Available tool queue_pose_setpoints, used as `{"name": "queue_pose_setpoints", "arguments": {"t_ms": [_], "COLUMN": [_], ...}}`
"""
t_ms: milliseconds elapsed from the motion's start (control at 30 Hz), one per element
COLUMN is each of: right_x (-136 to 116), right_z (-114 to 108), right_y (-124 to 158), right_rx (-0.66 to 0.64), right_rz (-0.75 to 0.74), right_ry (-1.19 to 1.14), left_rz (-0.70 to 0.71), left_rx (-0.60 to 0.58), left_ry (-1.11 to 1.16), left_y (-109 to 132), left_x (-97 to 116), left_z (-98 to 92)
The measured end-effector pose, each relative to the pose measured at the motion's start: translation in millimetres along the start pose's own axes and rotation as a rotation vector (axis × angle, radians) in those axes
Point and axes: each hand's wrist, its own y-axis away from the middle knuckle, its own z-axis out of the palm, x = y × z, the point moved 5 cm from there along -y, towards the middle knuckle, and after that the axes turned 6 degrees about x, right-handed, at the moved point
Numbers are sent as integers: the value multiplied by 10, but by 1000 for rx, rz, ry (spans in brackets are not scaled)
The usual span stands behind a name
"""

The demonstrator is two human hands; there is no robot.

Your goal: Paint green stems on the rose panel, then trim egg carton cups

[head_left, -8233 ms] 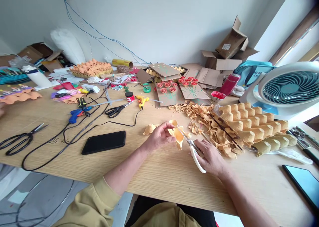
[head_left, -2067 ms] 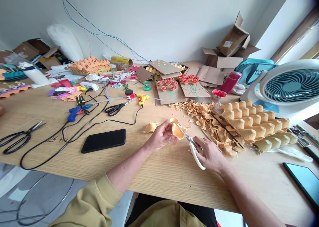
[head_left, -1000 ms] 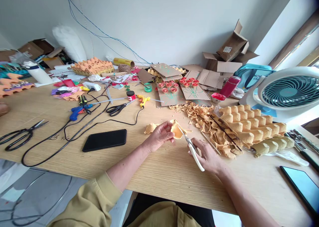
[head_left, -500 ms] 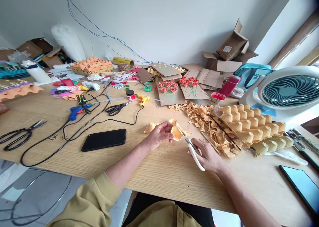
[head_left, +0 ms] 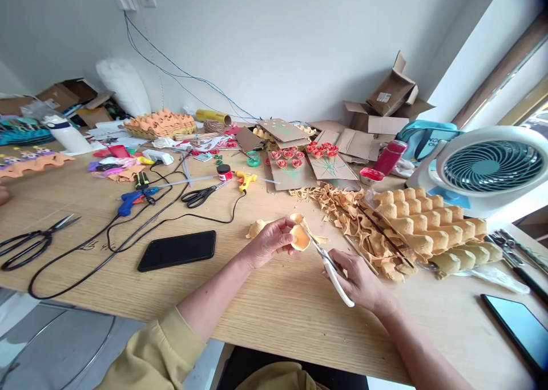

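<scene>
My left hand (head_left: 270, 242) pinches an orange egg carton cup (head_left: 300, 238) between thumb and fingers, its hollow side facing me. In my right hand (head_left: 353, 276) are white-handled scissors (head_left: 338, 281), their blades reaching to the right edge of the cup. How far the blades are parted cannot be made out. Another cut carton piece (head_left: 257, 228) lies on the table just behind my left hand. To the right of the scissors spreads a heap of orange carton scraps (head_left: 349, 221).
Stacked egg cartons (head_left: 428, 218) and a white fan (head_left: 492, 164) stand at the right. A black phone (head_left: 177, 250), black scissors (head_left: 38, 238), a blue glue gun (head_left: 132, 200) and a yellow glue gun (head_left: 245, 180) with cords lie left. Red paper roses (head_left: 289, 157) sit on cardboard behind. A person's hand (head_left: 3, 195) shows far left.
The camera view has tilted up a little, so everything sits lower in the picture. Both hands keep their hold on the cup and scissors, with only slight movement.
</scene>
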Motion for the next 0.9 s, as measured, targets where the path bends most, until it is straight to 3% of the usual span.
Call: {"name": "queue_pose_setpoints", "arguments": {"t_ms": [133, 333, 900], "right_x": [44, 69, 65], "right_z": [0, -1, 45], "right_y": [-3, -3, -31], "right_rx": [42, 64, 101], "right_rz": [25, 53, 74], "right_ry": [15, 43, 167], "left_rz": [59, 194, 315], "left_rx": [-33, 79, 126], "left_ry": [4, -80, -214], "left_y": [-21, -39, -105], "left_x": [-28, -40, -131], "left_z": [31, 16, -67]}}
